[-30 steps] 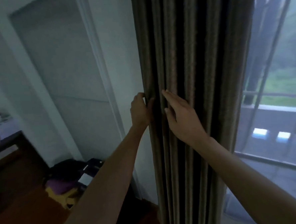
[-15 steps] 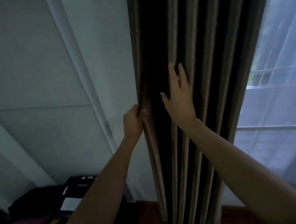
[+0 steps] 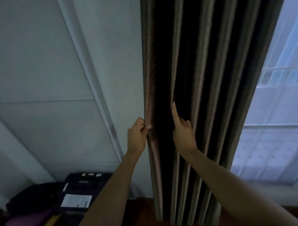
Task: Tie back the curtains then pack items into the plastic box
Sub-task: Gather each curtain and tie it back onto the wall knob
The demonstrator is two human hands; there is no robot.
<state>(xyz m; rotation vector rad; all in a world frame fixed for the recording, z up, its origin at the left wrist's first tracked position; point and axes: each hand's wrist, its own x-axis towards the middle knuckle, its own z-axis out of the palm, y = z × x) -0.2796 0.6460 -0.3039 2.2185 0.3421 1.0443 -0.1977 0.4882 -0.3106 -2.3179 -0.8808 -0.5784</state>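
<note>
The left hand pinches the curtain edge; the right hand grips an inner fold, index finger extended.

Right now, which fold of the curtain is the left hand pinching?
The left hand pinches the curtain's outermost fold, the edge beside the wall; the right hand touches a fold farther in.

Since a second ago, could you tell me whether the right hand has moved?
Yes: the right hand has slid down the curtain, nearly level with the left hand, curling into a fold.
</note>
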